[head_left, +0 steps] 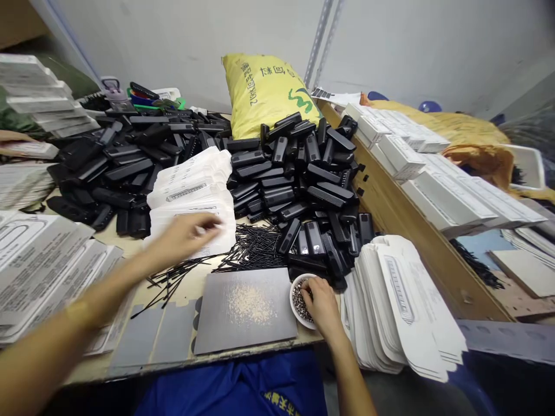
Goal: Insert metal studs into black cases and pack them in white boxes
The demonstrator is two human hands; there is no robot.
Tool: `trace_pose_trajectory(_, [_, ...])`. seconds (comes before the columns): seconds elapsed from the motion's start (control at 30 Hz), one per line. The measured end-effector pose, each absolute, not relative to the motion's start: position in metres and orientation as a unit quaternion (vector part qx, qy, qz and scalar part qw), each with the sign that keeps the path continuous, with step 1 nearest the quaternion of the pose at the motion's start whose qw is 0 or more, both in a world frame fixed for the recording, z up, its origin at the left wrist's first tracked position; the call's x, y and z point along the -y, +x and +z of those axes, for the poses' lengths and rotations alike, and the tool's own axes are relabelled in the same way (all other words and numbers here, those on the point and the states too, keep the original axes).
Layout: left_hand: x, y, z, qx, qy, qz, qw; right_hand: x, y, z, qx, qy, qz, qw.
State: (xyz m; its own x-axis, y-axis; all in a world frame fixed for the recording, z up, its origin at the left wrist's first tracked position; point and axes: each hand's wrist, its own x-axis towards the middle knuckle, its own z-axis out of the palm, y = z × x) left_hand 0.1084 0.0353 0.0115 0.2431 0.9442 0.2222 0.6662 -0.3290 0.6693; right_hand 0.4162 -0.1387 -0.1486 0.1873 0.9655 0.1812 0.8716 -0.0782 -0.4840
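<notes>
Black dominates the bench before you: glossy black cases [303, 173] heaped behind matt black sticks [255, 245]. The packets [191, 185] are white with black barcode stripes, and the flat cartons [399, 294] are white with fine black print. A white bowl [292, 305] holds silvery bits [300, 304] beside a grey mat [217, 329] speckled pale gold at its middle. Behind, a yellow sack [260, 92] bears dark characters and a green swirl. Your garment [225, 387] is bright blue, lettered yellow.

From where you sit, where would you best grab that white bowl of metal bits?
Probably the rim of the bowl, pinched from above on its left side. It sits upright, holding loose metal bits, so keep it level. Black cases crowd its far side, the right hand covers its right; the edge by the grey mat is free.
</notes>
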Motion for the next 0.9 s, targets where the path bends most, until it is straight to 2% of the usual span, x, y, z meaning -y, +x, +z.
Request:
trace_pose_trajectory(0.1, [-0.035, 0.199, -0.035, -0.435, 0.808, 0.175, 0.356, 0.138, 0.414, -0.151, 0.636, -0.728, 0.080, 0.243])
trace_pose_trajectory(0.17, [-0.034, 0.263, -0.067, -0.442, 0.801, 0.169, 0.368, 0.139, 0.414, -0.151, 0.633, -0.723, 0.092, 0.260])
trace_pose_trajectory(0.23, [-0.035, 0.311, -0.091, -0.475, 0.783, 0.166, 0.365, 0.141, 0.413, -0.149, 0.612, -0.721, 0.119, 0.303])
trace_pose_trajectory(0.33, [-0.042, 0.342, -0.109, -0.508, 0.758, 0.166, 0.374, 0.144, 0.408, -0.144, 0.511, -0.723, 0.203, 0.419])
trace_pose_trajectory(0.47, [-0.058, 0.326, -0.113, -0.501, 0.732, 0.184, 0.423, 0.144, 0.397, -0.133, 0.321, -0.632, 0.379, 0.595])
trace_pose_trajectory(0.53, [-0.062, 0.308, -0.112, -0.492, 0.713, 0.212, 0.452, 0.141, 0.391, -0.128, 0.257, -0.557, 0.453, 0.647])
trace_pose_trajectory(0.63, [-0.052, 0.273, -0.105, -0.482, 0.667, 0.274, 0.498, 0.134, 0.380, -0.122, 0.202, -0.488, 0.523, 0.669])
trace_pose_trajectory(0.73, [-0.023, 0.237, -0.096, -0.462, 0.594, 0.334, 0.568, 0.126, 0.363, -0.121, 0.178, -0.480, 0.537, 0.671])
trace_pose_trajectory(0.83, [0.008, 0.208, -0.090, -0.427, 0.369, 0.421, 0.710, 0.120, 0.340, -0.121, 0.210, -0.528, 0.493, 0.659])
trace_pose_trajectory(0.9, [0.023, 0.196, -0.089, -0.412, 0.194, 0.460, 0.762, 0.117, 0.325, -0.121, 0.246, -0.563, 0.456, 0.644])
